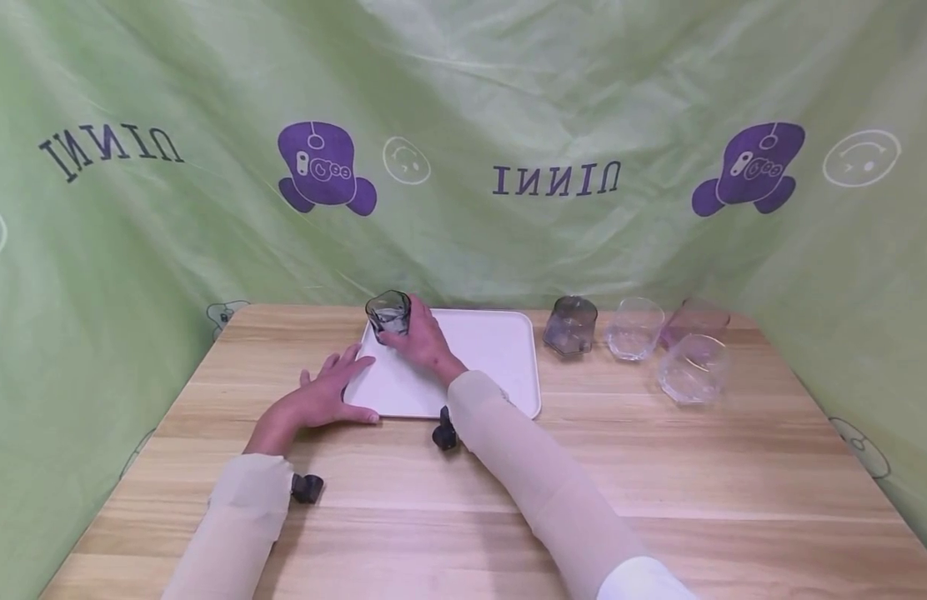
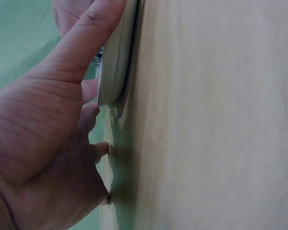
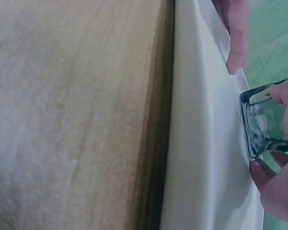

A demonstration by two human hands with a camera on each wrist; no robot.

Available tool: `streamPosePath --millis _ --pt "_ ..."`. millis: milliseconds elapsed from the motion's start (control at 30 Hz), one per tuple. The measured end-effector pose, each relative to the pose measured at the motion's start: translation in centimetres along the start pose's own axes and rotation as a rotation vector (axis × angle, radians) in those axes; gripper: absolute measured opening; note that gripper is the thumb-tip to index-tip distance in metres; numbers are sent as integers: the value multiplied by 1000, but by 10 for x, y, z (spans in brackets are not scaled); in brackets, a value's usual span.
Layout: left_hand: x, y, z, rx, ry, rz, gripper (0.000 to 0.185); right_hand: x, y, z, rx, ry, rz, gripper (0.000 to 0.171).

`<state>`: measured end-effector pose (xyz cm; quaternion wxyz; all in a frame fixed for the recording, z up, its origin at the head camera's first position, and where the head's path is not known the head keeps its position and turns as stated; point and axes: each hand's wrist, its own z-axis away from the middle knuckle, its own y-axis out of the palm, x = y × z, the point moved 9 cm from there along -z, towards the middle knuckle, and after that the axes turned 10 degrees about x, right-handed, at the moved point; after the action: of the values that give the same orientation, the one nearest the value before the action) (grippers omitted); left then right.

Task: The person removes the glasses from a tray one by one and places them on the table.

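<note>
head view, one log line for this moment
right hand: grips dark faceted glass tumbler on white rectangular tray | left hand: rests on tray edge | four tumblers beside tray

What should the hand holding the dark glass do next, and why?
Probably let go and lift away. The right hand grips the dark glass, which seems to sit upright in the white tray's far left corner, while the left hand steadies the tray's edge.

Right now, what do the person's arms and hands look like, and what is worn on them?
Both arms are covered by long, close-fitting sleeves of pale cream fabric that end at the wrists. The left hand and right hand are bare, without gloves or visible rings. A small black device sits under each wrist: one at the left wrist, one at the right wrist.
</note>
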<state>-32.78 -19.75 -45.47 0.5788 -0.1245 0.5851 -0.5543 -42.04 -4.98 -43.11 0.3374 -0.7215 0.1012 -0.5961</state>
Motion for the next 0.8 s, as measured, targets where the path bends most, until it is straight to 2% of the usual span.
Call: streamPosePath --millis 233,800 --pt "0 1 -1 2 6 2 110 -2 2 -2 -12 -5 -50 85" --pt "0 0 0 4 -13 -14 111 -1 1 1 -19 -32 -51 90"
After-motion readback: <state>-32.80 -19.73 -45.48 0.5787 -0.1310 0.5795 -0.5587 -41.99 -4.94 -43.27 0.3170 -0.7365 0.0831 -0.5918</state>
